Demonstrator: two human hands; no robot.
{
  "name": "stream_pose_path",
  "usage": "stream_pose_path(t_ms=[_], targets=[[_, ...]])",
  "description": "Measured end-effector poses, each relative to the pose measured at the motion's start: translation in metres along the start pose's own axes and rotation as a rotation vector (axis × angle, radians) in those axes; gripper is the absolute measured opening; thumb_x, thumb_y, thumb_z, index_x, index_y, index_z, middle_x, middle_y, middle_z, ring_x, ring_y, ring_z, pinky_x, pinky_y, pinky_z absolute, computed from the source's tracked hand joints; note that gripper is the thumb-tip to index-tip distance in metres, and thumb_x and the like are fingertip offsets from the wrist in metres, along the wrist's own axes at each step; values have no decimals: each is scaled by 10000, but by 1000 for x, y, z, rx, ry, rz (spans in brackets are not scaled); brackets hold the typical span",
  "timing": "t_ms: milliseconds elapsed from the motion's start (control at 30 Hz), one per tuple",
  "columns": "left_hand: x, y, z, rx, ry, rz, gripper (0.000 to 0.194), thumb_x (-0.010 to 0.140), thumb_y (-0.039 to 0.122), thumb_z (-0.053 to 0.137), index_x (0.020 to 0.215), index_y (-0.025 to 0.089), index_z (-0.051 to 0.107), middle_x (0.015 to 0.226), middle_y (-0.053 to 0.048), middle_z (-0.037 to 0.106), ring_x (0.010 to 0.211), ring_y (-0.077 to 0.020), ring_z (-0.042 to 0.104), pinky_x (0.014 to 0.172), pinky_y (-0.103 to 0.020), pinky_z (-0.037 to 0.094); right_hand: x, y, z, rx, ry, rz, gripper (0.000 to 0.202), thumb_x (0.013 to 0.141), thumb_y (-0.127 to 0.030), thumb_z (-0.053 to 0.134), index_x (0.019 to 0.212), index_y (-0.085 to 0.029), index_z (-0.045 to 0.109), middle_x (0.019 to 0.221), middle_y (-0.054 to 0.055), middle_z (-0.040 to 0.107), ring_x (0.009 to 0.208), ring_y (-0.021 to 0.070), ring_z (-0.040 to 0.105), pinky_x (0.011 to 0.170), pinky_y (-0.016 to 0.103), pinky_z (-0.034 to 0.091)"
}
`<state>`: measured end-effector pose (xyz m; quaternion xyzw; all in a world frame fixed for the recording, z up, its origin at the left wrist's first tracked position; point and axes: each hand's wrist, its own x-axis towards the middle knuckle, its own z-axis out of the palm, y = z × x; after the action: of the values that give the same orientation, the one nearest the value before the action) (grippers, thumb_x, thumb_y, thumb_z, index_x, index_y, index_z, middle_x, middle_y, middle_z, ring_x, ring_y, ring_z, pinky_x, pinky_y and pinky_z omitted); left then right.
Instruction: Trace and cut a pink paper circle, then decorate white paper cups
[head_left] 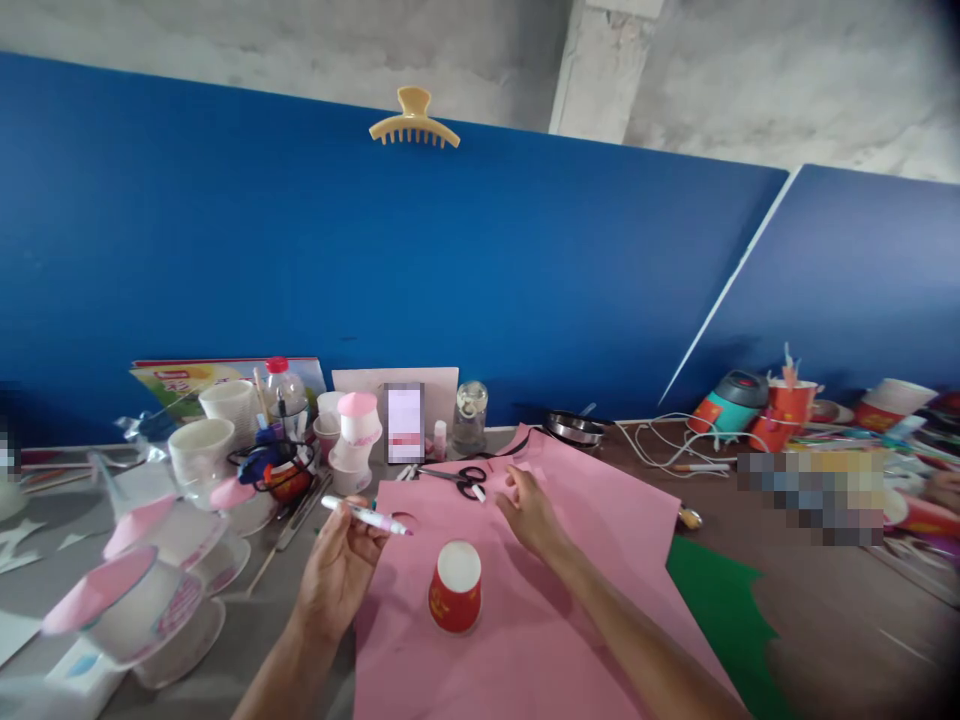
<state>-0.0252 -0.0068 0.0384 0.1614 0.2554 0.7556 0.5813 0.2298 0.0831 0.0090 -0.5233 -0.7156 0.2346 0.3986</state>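
Observation:
My left hand (341, 565) is closed round a white marker (366, 515) with a pinkish-purple tip that points right. Over the pink paper (600, 490), my right hand (529, 512) has its fingers apart, with nothing seen in it. A red paper cup (455, 590) stands upside down on the paper, its white base up, between my forearms. Black scissors (469, 480) lie just left of my right fingertips, beside a small white cap (478, 492).
White cups with pink cone tops (142, 600) crowd the left. At the back stand a phone (406, 424), a glass jar (471, 415) and a bottle (283, 400). Green paper (724, 615), a cable (652, 455) and a teal container (735, 405) are on the right.

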Motion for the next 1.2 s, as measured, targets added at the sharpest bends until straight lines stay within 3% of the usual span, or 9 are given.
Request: stream_pose_path(t_ms=[100,267,500,700,867,933,1033,1133,1200], targets=[[-4,-4,3,45,-22,23,232,669,276,840,798,153,693,581,51,639,528,-81,581,636,-230,570,-5,-17,-9,58,-4,-11,372,910,-445,462,1078,-172,652,964,85,665,802,205,615,720,329,502],[-19,-3,15,213,-67,62,276,616,328,876,752,154,711,684,6,679,596,-104,605,606,-213,541,-22,-68,-33,411,-219,-127,457,927,-550,493,899,-165,736,944,97,669,839,196,617,747,311,491],[-37,-6,33,490,-318,97,293,717,431,789,717,145,727,629,-31,627,554,-122,540,543,-232,486,-42,-102,-51,481,-468,-157,524,887,-632,514,942,-166,749,899,78,652,824,183,606,750,298,468],[-43,-13,48,688,-393,68,269,750,425,763,771,160,720,652,-22,643,570,-122,552,552,-228,465,-51,-108,-45,410,-500,-85,331,783,-484,715,908,-179,751,774,7,558,680,130,518,648,256,426],[-45,-18,68,784,-444,52,343,771,488,723,887,169,677,623,14,610,544,-113,532,531,-230,450,-52,-112,-46,472,-459,0,142,794,-303,691,756,-166,694,666,-26,532,586,94,435,540,221,337],[-44,-18,67,861,-460,157,359,832,484,654,1010,173,645,623,22,585,560,-127,541,547,-248,457,-49,-111,-50,532,-428,25,141,797,-302,668,749,-170,648,630,-37,512,561,90,413,527,223,322],[-42,-16,53,1147,-537,531,256,909,348,568,1104,186,610,786,-33,633,745,-178,604,694,-311,490,-42,-106,-56,651,-311,43,175,803,-346,643,772,-185,582,644,-34,526,568,100,428,545,234,342],[-41,-14,33,1435,-789,922,286,884,266,582,1157,182,600,1054,-120,662,1021,-267,579,903,-438,444,-33,-95,-59,712,-176,32,171,820,-344,611,761,-190,564,660,-29,526,582,107,430,556,239,344],[-39,-15,21,1555,-943,1045,340,868,248,587,1198,165,586,1146,-144,659,1134,-309,527,1011,-515,365,-27,-87,-58,722,-106,35,146,817,-321,601,756,-191,574,640,-37,493,584,111,417,551,241,330]])
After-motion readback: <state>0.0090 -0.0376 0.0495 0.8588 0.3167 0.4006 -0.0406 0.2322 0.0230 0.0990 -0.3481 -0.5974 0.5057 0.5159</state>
